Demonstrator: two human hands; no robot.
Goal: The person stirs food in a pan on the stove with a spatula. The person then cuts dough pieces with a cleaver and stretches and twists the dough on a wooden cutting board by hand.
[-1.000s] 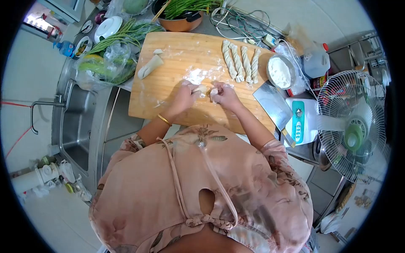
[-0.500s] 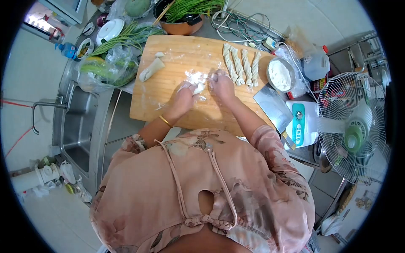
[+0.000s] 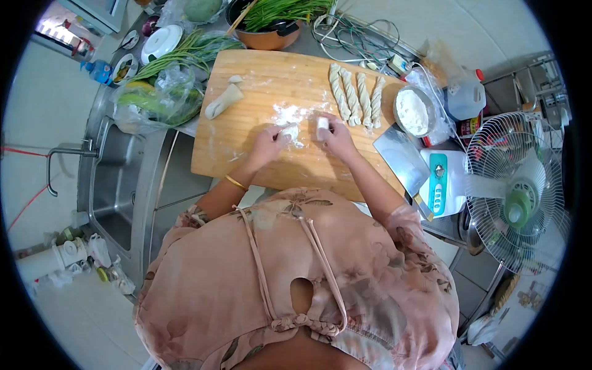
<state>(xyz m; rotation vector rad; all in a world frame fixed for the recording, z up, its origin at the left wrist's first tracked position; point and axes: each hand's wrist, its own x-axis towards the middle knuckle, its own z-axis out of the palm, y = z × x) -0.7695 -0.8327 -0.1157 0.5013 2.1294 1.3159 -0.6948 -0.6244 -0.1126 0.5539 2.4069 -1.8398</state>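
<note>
I see my left hand (image 3: 269, 145) closed to a narrow grip, with a pale dough lump (image 3: 290, 131) at its fingertips. My fingers and the lump blend together, so I can't see where one ends. It looks like a pinch, though the flour makes it hard to be sure. My right hand (image 3: 338, 141) is narrow too, holding a small white dough piece (image 3: 322, 125) between thumb and fingers. The piece sticks out on the side facing my left hand, and my fingers hide the rest. The two hands are apart, with a bit of the wooden board (image 3: 271, 180) showing between them.

Loose flour (image 3: 288, 113) lies on the board just past my left fingers. Farther over on the left is a thick dough roll (image 3: 224, 101), with a small dough bit (image 3: 235, 79) near its far end. Past my right hand, four dough twists (image 3: 357, 97) lie side by side.

Next to the twists is a metal bowl (image 3: 433, 117) with white flour inside. Below it, a big flat knife (image 3: 402, 159) lies partly over the board, its handle by the white scale (image 3: 448, 179). The fan (image 3: 520, 196) is cut off by the dark edge of my view. At the top, the pot (image 3: 269, 40) of green stalks (image 3: 282, 12) is cut off too.
</note>
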